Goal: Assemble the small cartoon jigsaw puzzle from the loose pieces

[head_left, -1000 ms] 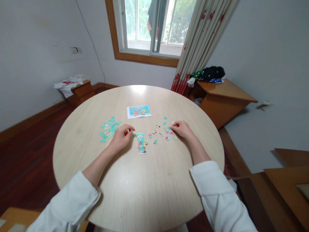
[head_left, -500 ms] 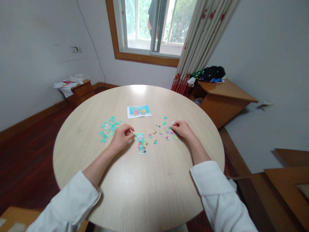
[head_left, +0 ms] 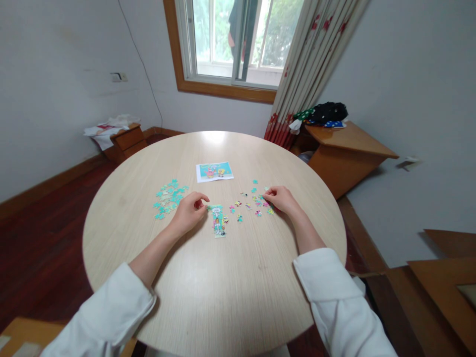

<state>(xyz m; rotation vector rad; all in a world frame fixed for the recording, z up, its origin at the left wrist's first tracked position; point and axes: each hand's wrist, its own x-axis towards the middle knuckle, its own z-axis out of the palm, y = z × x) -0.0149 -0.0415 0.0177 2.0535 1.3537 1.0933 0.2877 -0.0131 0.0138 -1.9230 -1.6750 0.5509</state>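
Left of the joined jigsaw strip (head_left: 217,221), my left hand (head_left: 189,210) rests on the table with its thumb and forefinger apart and nothing between them. The strip is narrow and upright, showing a pale cartoon figure on teal. Loose colourful puzzle pieces (head_left: 248,206) lie to its right. Among the rightmost ones my right hand (head_left: 279,199) has its fingertips pressed together on a small puzzle piece (head_left: 262,197), mostly hidden by the fingers. A pile of teal puzzle pieces (head_left: 168,198) spreads beyond my left hand.
A printed picture card (head_left: 214,171) with cartoon figures lies farther back on the round wooden table (head_left: 223,292). Behind the table are a window (head_left: 238,39) and a curtain (head_left: 308,59). A wooden cabinet (head_left: 342,148) with clothes on top stands at the right.
The thumb and forefinger of my left hand have opened slightly. My right hand stays at the same pieces, and the puzzle strip and the card lie as before.
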